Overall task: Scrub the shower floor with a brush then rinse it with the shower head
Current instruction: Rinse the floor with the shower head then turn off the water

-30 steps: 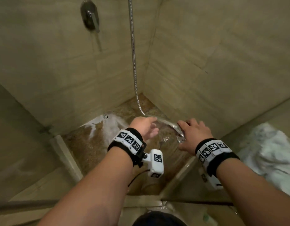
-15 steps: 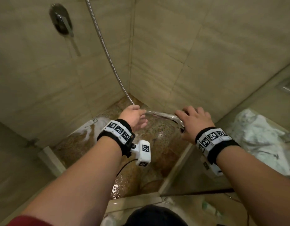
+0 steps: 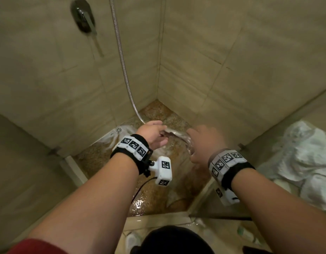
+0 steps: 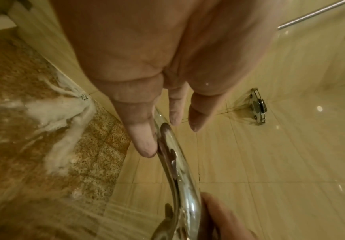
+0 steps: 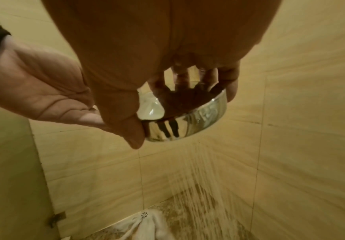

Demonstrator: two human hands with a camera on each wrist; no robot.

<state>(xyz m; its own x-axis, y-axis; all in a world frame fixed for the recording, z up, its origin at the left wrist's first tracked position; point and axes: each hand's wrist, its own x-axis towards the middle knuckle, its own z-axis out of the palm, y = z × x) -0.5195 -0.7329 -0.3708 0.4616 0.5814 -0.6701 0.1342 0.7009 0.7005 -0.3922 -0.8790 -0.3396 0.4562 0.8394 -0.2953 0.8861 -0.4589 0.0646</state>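
A chrome shower head (image 3: 177, 135) hangs over the wet brown speckled floor (image 3: 155, 195), with its metal hose (image 3: 122, 57) running up the wall. My left hand (image 3: 152, 135) holds the handle (image 4: 177, 170) between thumb and fingers where the hose joins. My right hand (image 3: 204, 142), blurred, grips the round head's rim (image 5: 190, 120) from above with thumb and fingers. Water sprays (image 5: 204, 194) down from the head onto the floor. White foam (image 3: 111, 138) is gathered around the drain (image 3: 119, 130) by the left wall. No brush is in view.
Beige tiled walls meet in a corner behind the hands. A mixer lever (image 3: 83, 17) sits high on the left wall and a metal wall fitting (image 4: 257, 107) shows nearby. A raised curb (image 3: 72, 167) bounds the floor on the left. A crumpled white towel (image 3: 308, 162) lies outside on the right.
My right hand has come closer to the left hand over the shower head. Both hands keep their hold, and the water keeps running.
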